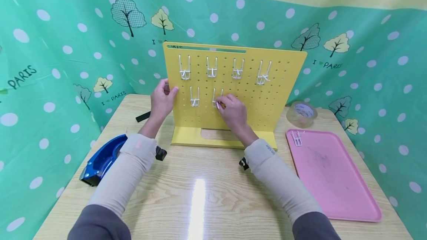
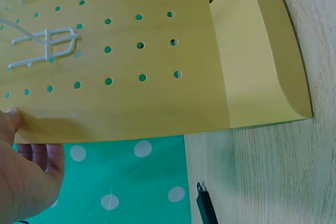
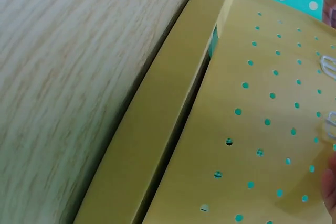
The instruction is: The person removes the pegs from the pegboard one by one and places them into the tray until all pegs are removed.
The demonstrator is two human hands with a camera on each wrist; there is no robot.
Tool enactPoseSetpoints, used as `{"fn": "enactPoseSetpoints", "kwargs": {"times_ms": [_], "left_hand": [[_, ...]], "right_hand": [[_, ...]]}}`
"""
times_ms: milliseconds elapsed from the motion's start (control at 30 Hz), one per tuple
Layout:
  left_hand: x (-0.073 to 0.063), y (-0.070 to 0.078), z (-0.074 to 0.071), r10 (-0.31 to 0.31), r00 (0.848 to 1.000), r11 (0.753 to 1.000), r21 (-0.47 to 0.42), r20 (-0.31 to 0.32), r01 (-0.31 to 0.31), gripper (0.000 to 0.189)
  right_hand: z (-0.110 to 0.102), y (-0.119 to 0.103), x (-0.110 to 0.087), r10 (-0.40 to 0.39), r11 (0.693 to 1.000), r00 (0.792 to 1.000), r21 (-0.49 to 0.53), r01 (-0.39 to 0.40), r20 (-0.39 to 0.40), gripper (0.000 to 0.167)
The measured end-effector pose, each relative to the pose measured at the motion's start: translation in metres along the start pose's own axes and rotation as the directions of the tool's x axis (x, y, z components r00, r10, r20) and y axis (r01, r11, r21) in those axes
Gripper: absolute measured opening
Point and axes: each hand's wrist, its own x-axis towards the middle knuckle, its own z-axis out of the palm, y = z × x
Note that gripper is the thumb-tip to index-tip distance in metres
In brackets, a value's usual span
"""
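Observation:
A yellow pegboard stands upright on its base on the table. My left hand grips the board's left edge, thumb on the front and fingers behind, as the left wrist view also shows. With my right hand I pinch a white wire hook at the lower row, its lower part partly covered by the fingers. To its left hangs another white hook. Several more, such as one white hook at the upper left, line the top row. The right wrist view shows only the edge of the right hand.
On the right lies a pink tray with a white hook at its far left corner. A clear tape roll sits behind it. At left are a blue object and a black strip. A patterned curtain surrounds the table.

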Motion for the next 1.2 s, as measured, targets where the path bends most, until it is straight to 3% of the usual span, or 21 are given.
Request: {"fn": "enactPoseSetpoints", "kwargs": {"times_ms": [733,1033,1200], "left_hand": [[-0.001,0.0,0.0,-0.007,1.0,1.0,0.008,0.009,0.006,0.034],[-0.001,0.002,0.0,-0.005,1.0,1.0,0.003,0.005,0.005,0.033],[-0.001,0.001,0.0,-0.008,1.0,1.0,0.008,0.009,0.008,0.033]], "right_hand": [[-0.024,-0.004,-0.001,0.004,0.998,1.0,0.064,-0.004,0.001,0.006],[-0.051,0.016,-0.008,0.043,0.996,0.999,0.076,-0.045,0.024,0.01],[-0.068,0.033,-0.013,0.088,0.994,0.993,0.061,-0.093,0.08,0.011]]}}
